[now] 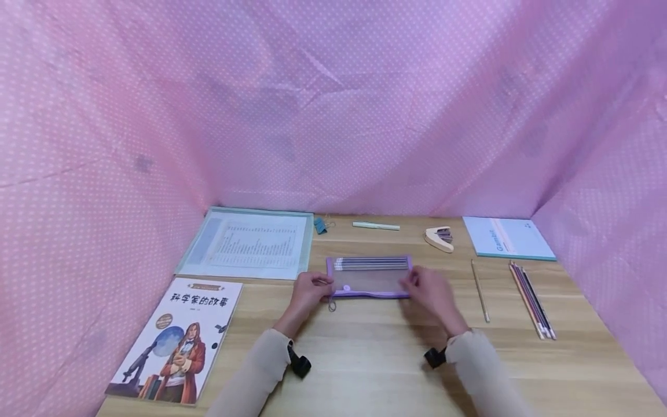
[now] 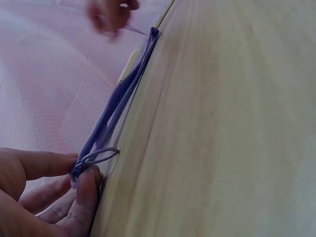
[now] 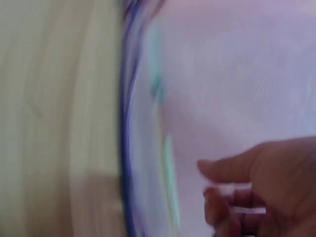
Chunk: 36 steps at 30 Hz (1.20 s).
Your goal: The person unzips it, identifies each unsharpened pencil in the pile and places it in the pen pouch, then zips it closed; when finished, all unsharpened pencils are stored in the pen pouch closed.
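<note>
A see-through pencil pouch (image 1: 371, 281) with purple edging lies in front of me, several striped pencils (image 1: 372, 263) inside along its far side. My left hand (image 1: 311, 292) pinches its near left corner between thumb and fingers, beside a purple cord loop (image 2: 101, 155). Along the near edge, two purple bands (image 2: 116, 101) stand slightly apart in the left wrist view. At the pouch's right end is my right hand (image 1: 429, 291). Its thumb and loosely bent fingers (image 3: 216, 210) look apart from the pouch in the blurred right wrist view, with nothing seen between them.
Right of the pouch lie a single pencil (image 1: 480, 292), a bunch of several pencils (image 1: 531, 301) and a blue booklet (image 1: 508, 237). Behind are a stapler (image 1: 439, 238), a light green pen (image 1: 376, 226) and a binder clip (image 1: 320, 226). Leftward are a document folder (image 1: 250, 243) and a book (image 1: 177, 341).
</note>
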{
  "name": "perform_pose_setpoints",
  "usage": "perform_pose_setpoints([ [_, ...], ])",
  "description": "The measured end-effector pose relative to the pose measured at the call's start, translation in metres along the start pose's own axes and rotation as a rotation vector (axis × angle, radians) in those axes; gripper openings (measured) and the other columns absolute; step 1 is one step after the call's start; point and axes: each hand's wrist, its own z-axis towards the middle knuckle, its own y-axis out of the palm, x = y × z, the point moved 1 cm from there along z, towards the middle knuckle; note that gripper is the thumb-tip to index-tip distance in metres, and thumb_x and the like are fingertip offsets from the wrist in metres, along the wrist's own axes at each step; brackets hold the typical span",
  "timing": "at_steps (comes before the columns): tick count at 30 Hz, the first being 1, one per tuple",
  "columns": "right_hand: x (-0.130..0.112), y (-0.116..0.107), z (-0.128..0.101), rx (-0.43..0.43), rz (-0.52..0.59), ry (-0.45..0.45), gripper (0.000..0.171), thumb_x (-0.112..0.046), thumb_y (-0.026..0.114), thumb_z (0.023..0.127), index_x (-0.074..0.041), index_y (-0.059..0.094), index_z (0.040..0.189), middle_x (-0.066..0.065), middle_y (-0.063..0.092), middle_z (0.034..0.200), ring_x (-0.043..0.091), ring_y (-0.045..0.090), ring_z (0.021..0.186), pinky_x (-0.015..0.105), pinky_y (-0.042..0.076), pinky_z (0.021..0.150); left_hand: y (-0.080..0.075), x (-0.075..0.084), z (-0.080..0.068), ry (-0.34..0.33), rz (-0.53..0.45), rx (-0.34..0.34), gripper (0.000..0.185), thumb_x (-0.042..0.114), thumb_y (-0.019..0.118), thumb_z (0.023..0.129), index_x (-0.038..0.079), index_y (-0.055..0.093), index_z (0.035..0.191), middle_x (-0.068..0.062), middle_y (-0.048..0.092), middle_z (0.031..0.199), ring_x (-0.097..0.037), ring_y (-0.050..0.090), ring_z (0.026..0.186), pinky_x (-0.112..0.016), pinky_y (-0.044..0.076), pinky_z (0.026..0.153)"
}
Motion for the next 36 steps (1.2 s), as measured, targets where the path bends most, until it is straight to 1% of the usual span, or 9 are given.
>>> perform_pose_setpoints([
  [1, -0.013, 0.008, -0.004, -0.028, 0.047, -0.059, 0.015, -0.022, 0.069, 0.091, -0.007, 0.069, 0.091, 0.002, 0.066, 0.076, 0.012, 0.055, 0.063, 0.026, 0.045, 0.054, -0.001, 0.000, -0.001, 0.006, -0.002, 0.002, 0.021, -0.006, 0.071, 0.080, -0.005, 0.073, 0.101, -0.019, 0.074, 0.089, -0.011, 0.066, 0.065, -0.026, 0.058, 0.060],
  [3, -0.037, 0.026, -0.010, -0.153, 0.173, -0.162, 0.017, -0.020, 0.068, 0.092, -0.006, 0.070, 0.101, 0.002, 0.067, 0.076, 0.010, 0.057, 0.062, 0.025, 0.048, 0.055, -0.001, 0.000, -0.001, 0.017, -0.003, 0.011, 0.021, -0.007, 0.071, 0.080, -0.006, 0.073, 0.100, -0.020, 0.074, 0.088, -0.010, 0.065, 0.064, -0.026, 0.058, 0.059],
  [7, -0.068, 0.063, -0.013, -0.395, 0.354, -0.186, 0.034, -0.022, 0.068, 0.093, -0.004, 0.065, 0.121, 0.001, 0.064, 0.071, 0.010, 0.056, 0.056, 0.025, 0.047, 0.051, -0.001, 0.000, -0.001, 0.041, 0.000, 0.016, 0.020, -0.006, 0.072, 0.079, -0.007, 0.073, 0.099, -0.021, 0.074, 0.087, -0.009, 0.065, 0.064, -0.025, 0.058, 0.058],
  [12, -0.085, 0.091, -0.007, -0.463, 0.409, -0.173, 0.036, -0.018, 0.070, 0.089, -0.002, 0.067, 0.120, -0.002, 0.056, 0.068, 0.008, 0.049, 0.053, 0.021, 0.040, 0.049, 0.000, 0.000, -0.002, 0.039, 0.036, 0.014, 0.018, -0.002, 0.072, 0.081, -0.005, 0.073, 0.099, -0.018, 0.075, 0.086, -0.008, 0.063, 0.063, -0.023, 0.055, 0.059],
  [16, -0.092, 0.099, -0.002, -0.432, 0.419, -0.151, 0.026, -0.019, 0.072, 0.086, -0.004, 0.069, 0.107, -0.002, 0.059, 0.074, 0.008, 0.050, 0.060, 0.021, 0.041, 0.055, 0.000, 0.001, -0.003, 0.051, 0.030, 0.028, 0.017, -0.003, 0.071, 0.080, -0.006, 0.074, 0.097, -0.018, 0.074, 0.083, -0.008, 0.062, 0.062, -0.022, 0.053, 0.058],
  [22, -0.091, 0.096, 0.002, -0.248, 0.344, -0.143, 0.004, -0.011, 0.068, 0.085, -0.007, 0.069, 0.087, 0.002, 0.067, 0.083, 0.010, 0.055, 0.074, 0.022, 0.047, 0.066, 0.000, 0.000, -0.004, 0.062, -0.045, 0.009, 0.020, -0.007, 0.069, 0.079, -0.011, 0.072, 0.098, -0.021, 0.074, 0.083, -0.008, 0.063, 0.061, -0.023, 0.056, 0.058],
  [25, -0.086, 0.090, 0.002, -0.163, 0.279, -0.098, 0.004, -0.009, 0.067, 0.084, -0.007, 0.070, 0.085, 0.002, 0.067, 0.080, 0.011, 0.055, 0.072, 0.023, 0.046, 0.064, 0.000, 0.000, -0.003, 0.053, -0.064, -0.004, 0.020, -0.008, 0.069, 0.079, -0.011, 0.071, 0.099, -0.022, 0.074, 0.083, -0.009, 0.063, 0.060, -0.024, 0.056, 0.057],
  [29, -0.077, 0.084, 0.001, -0.128, 0.214, -0.041, 0.003, -0.010, 0.067, 0.085, -0.009, 0.068, 0.083, 0.000, 0.066, 0.077, 0.012, 0.055, 0.068, 0.025, 0.045, 0.060, 0.000, -0.001, -0.003, 0.046, -0.061, -0.011, 0.021, -0.009, 0.070, 0.077, -0.010, 0.071, 0.098, -0.021, 0.073, 0.081, -0.010, 0.063, 0.058, -0.025, 0.056, 0.056],
  [36, -0.059, 0.073, -0.001, -0.070, 0.146, -0.059, 0.005, -0.008, 0.065, 0.084, -0.010, 0.069, 0.083, -0.001, 0.065, 0.074, 0.011, 0.055, 0.066, 0.025, 0.047, 0.059, -0.002, -0.001, -0.002, 0.021, -0.061, 0.001, 0.021, -0.009, 0.069, 0.077, -0.010, 0.071, 0.098, -0.015, 0.072, 0.079, -0.011, 0.061, 0.057, -0.024, 0.055, 0.055],
])
